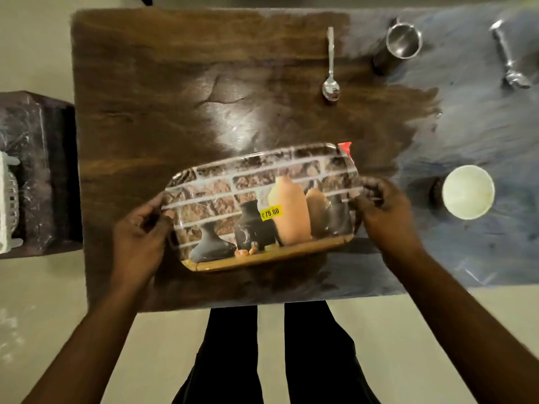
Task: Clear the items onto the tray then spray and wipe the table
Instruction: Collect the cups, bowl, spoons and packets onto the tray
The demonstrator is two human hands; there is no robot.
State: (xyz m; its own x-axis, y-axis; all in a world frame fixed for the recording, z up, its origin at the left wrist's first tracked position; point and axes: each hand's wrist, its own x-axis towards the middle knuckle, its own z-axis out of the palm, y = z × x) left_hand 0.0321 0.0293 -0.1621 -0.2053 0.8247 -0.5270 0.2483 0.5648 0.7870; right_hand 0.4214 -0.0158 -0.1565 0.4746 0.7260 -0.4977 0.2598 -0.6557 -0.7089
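One tray (pixel 262 259), lower centre of frame, printed with pots and carrying a yellow price sticker (pixel 271 212); nothing loaded on it. Left hand (pixel 140 228) grips its left end, right hand (pixel 382 211) its right end, fingers curled over the rim. One spoon (pixel 331 68), upper centre. One steel cup (pixel 404 40) and one unidentified metal utensil (pixel 509 56), upper right. One white bowl (pixel 468 192), right. Surface: dark wood-grain table (pixel 175 83), glossy. Pale floor (pixel 38 48); white basket (pixel 8 205) at left edge.
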